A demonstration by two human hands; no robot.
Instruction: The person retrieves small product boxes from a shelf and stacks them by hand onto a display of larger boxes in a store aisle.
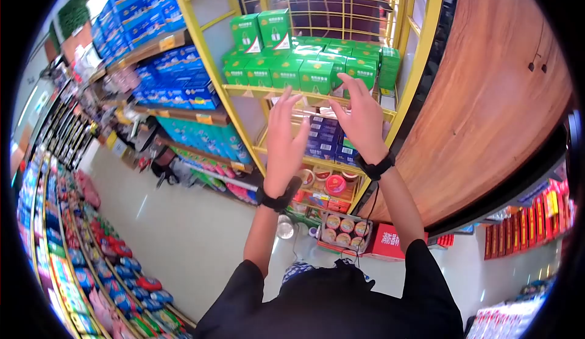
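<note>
Both hands reach out toward a yellow metal shelf rack (402, 104). My left hand (284, 135) is open, fingers pointing up and thumb apart, in front of the rack's left part. To its right, my right hand (362, 120) is also open, its fingers slightly bent and thumb spread. Neither hand holds anything. Just beyond the fingertips, green boxes (285, 71) stand in rows on the upper shelf, with two upright green boxes (274, 29) stacked on top at the left. Dark blue boxes (323, 138) sit on the shelf below, partly hidden by my hands.
Blue packages (177, 80) fill shelves to the left. A wooden panel (487, 95) rises at the right. Below are round tubs (334, 184), a carton of cups (345, 226) and a red box (387, 241) on the floor. Stocked shelves (91, 260) curve along the lower left.
</note>
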